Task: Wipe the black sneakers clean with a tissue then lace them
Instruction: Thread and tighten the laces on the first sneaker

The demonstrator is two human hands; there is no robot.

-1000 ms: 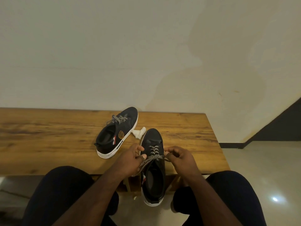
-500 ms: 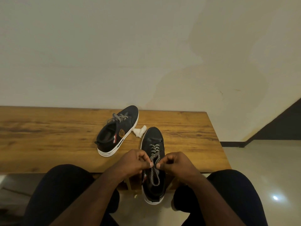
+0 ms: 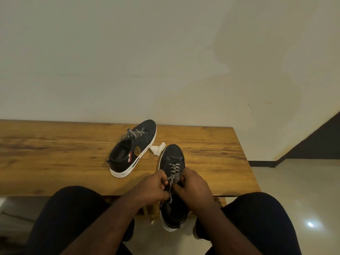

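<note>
A black sneaker [image 3: 172, 157] with a white sole lies toe-away at the wooden table's near edge, its heel hanging over the edge between my knees. Its black-and-white lace [image 3: 173, 174] crosses the eyelets. My left hand [image 3: 153, 188] and my right hand [image 3: 194, 186] meet over the tongue, each pinching a strand of the lace. The second black sneaker [image 3: 132, 150] rests on its side to the left, with a loosely laced front and a gold badge. A crumpled white tissue [image 3: 157, 149] lies between the two shoes.
The wooden table [image 3: 55, 153] runs left along a pale wall; its right end is at about three quarters of the frame. Beyond it is a tiled floor [image 3: 294, 181] with a dark skirting. My knees in dark trousers fill the bottom corners.
My hands came together from either side of the shoe and drew the lace ends in over the tongue. The near sneaker has shifted slightly. The other shoe and tissue stayed put.
</note>
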